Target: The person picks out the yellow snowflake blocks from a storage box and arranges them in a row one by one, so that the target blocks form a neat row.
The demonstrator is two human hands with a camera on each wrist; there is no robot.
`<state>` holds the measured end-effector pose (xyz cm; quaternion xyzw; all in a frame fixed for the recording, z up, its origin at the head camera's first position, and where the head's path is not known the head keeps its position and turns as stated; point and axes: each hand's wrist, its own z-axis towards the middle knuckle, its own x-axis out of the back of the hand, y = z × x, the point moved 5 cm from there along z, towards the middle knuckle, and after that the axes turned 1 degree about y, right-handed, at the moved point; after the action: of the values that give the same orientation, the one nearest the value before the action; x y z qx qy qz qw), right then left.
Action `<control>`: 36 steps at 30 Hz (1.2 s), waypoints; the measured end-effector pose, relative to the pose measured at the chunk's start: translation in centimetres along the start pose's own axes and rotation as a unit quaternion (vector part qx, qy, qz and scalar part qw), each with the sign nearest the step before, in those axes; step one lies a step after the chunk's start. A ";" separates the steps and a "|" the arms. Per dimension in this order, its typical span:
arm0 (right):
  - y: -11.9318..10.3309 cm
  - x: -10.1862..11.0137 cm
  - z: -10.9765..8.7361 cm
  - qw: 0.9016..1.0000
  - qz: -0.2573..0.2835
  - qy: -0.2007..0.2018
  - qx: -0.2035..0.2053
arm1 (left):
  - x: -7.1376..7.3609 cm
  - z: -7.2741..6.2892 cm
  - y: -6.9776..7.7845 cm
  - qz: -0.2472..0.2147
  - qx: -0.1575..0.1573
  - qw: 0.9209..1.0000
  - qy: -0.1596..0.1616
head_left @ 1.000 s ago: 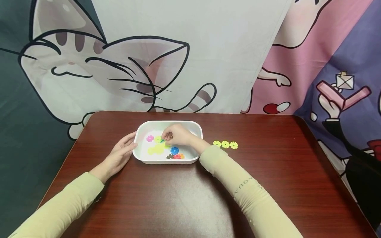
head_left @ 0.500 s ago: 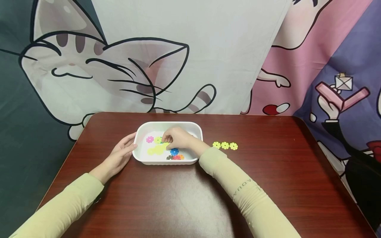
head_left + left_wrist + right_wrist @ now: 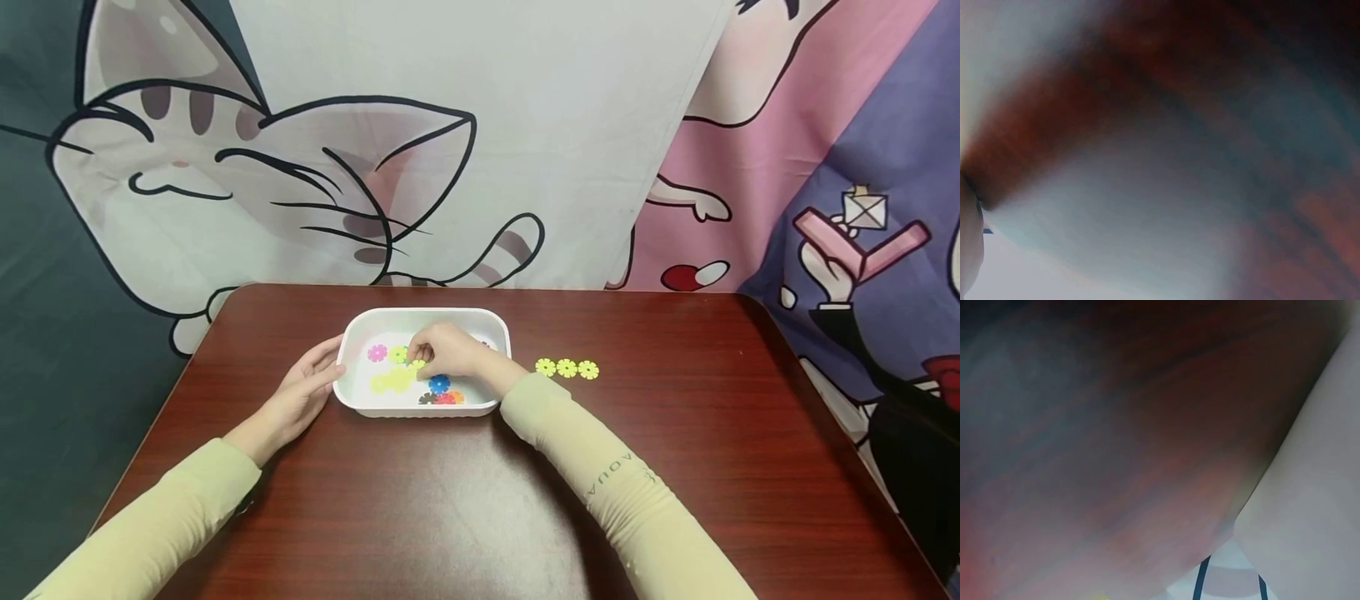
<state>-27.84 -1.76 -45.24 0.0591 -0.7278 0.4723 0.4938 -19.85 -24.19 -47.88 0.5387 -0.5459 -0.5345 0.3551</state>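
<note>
White tray: on the tabletop, coloured discs inside.
Left hand: here it grips the tray's left end, thumb on the rim.
Right hand: inside the tray, fingers curled at the yellow discs; whether they pinch one, can't tell!
Blue disc: just beside that hand.
Yellow row: three discs, tabletop, right of the tray.

I see passage over the table, lower centre; white tray bars centre, right sleeve lower right, yellow discs right of centre.
</note>
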 end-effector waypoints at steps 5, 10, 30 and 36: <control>0.0 0.1 0.0 1.000 0.026 0.006 0.011 | 0.0 0.0 0.0 -0.002 -0.003 1.000 -0.002; 0.2 0.6 0.0 0.998 0.067 0.016 0.015 | 0.1 0.0 -0.1 -0.003 -0.003 1.000 -0.003; 0.4 4.4 -2.8 0.993 0.102 0.058 -0.004 | -0.2 0.0 0.0 0.005 0.003 1.000 0.000; 1.0 6.1 -4.4 0.986 0.136 0.091 -0.018 | 0.0 0.0 0.0 -0.002 0.004 1.000 0.003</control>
<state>-28.56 4.40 -40.88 -0.0922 -0.6896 0.5253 0.4899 -19.81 -24.20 -47.84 0.5426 -0.5457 -0.5319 0.3535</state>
